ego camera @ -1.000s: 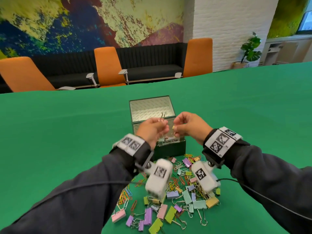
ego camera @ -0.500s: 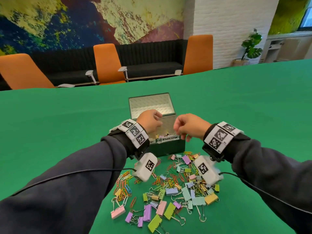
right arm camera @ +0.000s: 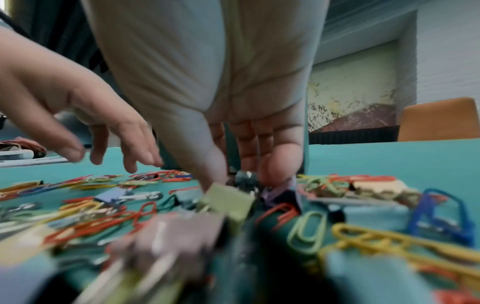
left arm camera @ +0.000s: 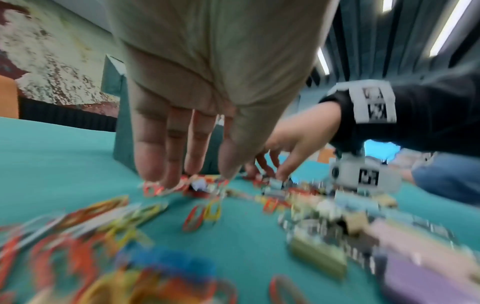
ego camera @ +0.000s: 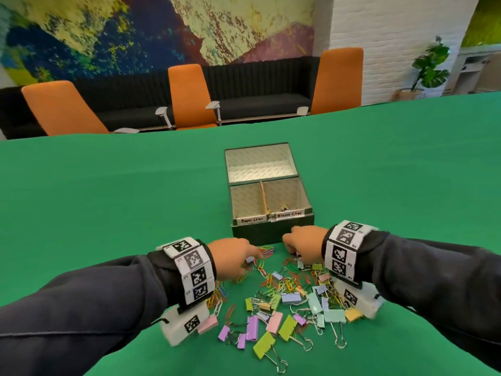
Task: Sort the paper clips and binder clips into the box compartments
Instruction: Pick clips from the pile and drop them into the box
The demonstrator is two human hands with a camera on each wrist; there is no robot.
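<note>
A dark green box [ego camera: 272,231] stands open on the green table, its front compartments labelled Paper Clips on the left and Binder Clips on the right. A few binder clips [ego camera: 286,207] lie in the right compartment. A mixed pile of coloured paper clips and binder clips [ego camera: 287,297] lies in front of the box. My left hand [ego camera: 252,260] reaches down with straight fingers [left arm camera: 155,164] that touch red paper clips [left arm camera: 166,188]. My right hand [ego camera: 291,251] is low over the pile's far edge. Its thumb and fingers [right arm camera: 275,164] stand either side of a small binder clip [right arm camera: 245,177].
The box's lid [ego camera: 259,164] stands up behind the compartments. Orange chairs [ego camera: 189,96] and a black sofa line the table's far edge. Green table surface [ego camera: 108,199] stretches to both sides of the box. A cable runs from each wrist camera.
Both hands came away from above the box and dropped to the pile in front of it. The clip they held together a second ago is no longer in them.
</note>
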